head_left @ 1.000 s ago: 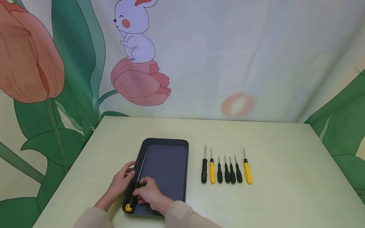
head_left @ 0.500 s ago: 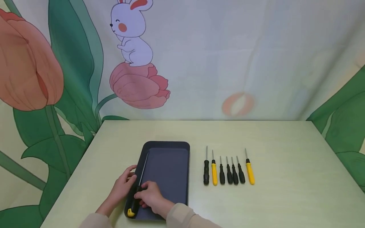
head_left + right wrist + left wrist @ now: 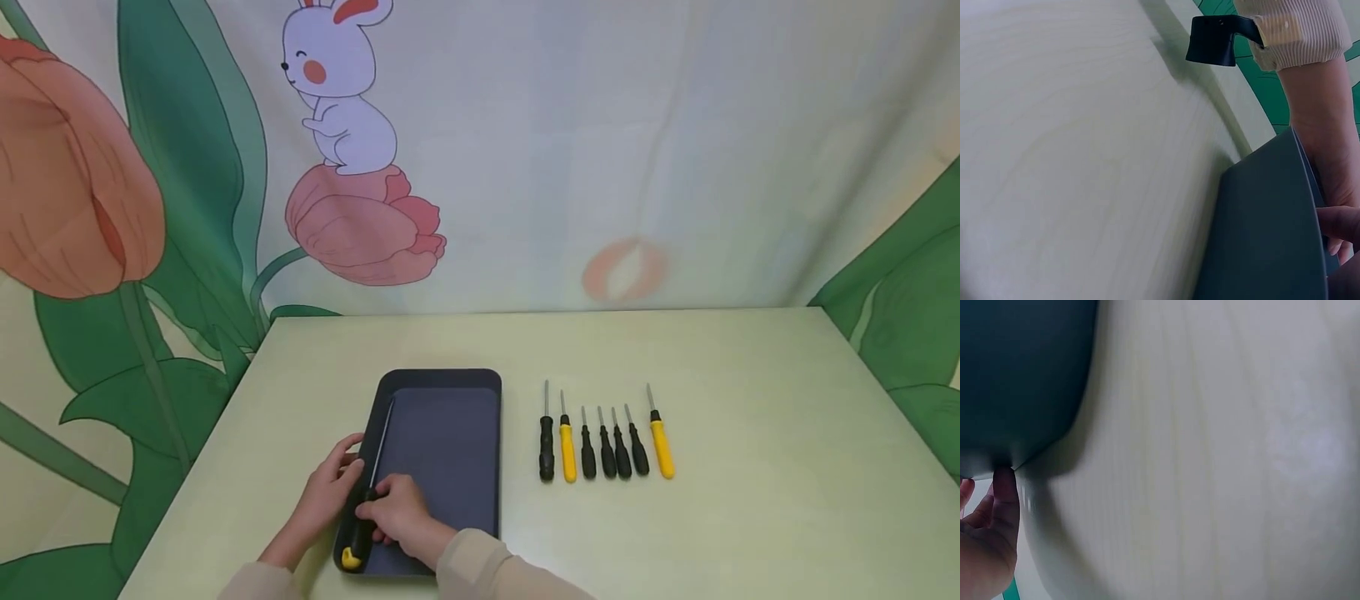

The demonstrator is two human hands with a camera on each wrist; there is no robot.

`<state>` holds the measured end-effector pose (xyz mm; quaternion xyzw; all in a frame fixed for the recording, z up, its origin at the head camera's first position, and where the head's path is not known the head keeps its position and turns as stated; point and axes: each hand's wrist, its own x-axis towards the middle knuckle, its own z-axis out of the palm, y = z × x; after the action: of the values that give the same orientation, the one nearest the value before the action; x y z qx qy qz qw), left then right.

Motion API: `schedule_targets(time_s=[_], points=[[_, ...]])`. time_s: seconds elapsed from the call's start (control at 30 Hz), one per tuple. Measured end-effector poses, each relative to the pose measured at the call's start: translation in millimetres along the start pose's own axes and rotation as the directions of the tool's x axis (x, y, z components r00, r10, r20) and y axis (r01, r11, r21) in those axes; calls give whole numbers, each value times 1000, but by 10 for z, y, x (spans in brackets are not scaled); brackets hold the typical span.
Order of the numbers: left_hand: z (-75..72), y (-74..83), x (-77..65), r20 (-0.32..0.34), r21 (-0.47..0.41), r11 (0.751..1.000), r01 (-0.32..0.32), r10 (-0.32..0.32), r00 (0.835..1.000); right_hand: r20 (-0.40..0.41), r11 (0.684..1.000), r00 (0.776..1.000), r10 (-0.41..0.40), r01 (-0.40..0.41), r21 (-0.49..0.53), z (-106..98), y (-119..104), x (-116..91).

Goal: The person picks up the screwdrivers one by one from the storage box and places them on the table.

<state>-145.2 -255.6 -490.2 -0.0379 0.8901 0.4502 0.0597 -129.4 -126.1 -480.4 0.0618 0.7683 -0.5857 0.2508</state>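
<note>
In the head view, a long screwdriver [image 3: 362, 540] with a black handle and yellow end lies along the left side of a dark, shallow tray [image 3: 450, 442]. My right hand [image 3: 407, 515] pinches its handle near the thin metal shaft, which points away from me. The left hand [image 3: 324, 493] rests against the tray's outer left wall, thumb and fingers at the rim. The left wrist view has a fingertip touching the tray's edge [image 3: 1029, 381]. In the right wrist view, the tray wall [image 3: 1266, 219] hides much of the hands.
Right of the tray, several shorter screwdrivers lie in a row on the pale table [image 3: 750, 467]. Among them are a black screwdriver [image 3: 547, 450] at the left end and a yellow screwdriver [image 3: 662, 450] at the right end. A printed curtain [image 3: 525, 167] hangs behind the table.
The head view has shifted slightly. Both hands, the screwdriver and the tray keep the same positions relative to one another.
</note>
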Motion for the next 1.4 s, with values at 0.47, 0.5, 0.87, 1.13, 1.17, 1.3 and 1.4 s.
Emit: schedule_targets(time_s=[0.47, 0.5, 0.87, 1.13, 1.17, 1.3, 1.4], points=[[-34, 89, 171, -2, -1, 1000, -19, 19, 1000, -90, 995, 993, -82, 76, -63, -50, -108, 76], [-32, 95, 176, 0, -3, 1000, -19, 19, 1000, -96, 995, 992, -85, 78, -68, -54, -110, 80], [-14, 76, 135, 2, -9, 1000, -9, 9, 1000, -115, 994, 991, -62, 51, -100, -28, -86, 77], [-6, 53, 74, 0, -23, 1000, 9, -9, 1000, -120, 998, 992, -33, 26, -65, -6, -60, 12], [-5, 49, 67, -1, -23, 1000, 10, -10, 1000, -120, 998, 992, -30, 22, -62, -4, -56, 6], [-6, 30, 36, -6, -14, 1000, 12, -12, 1000, -103, 999, 994, -26, 22, -41, -4, -33, -9], [-6, 9, 15, -4, -14, 1000, 17, -17, 1000, -87, 999, 996, -29, 26, -36, -27, -18, -28]])
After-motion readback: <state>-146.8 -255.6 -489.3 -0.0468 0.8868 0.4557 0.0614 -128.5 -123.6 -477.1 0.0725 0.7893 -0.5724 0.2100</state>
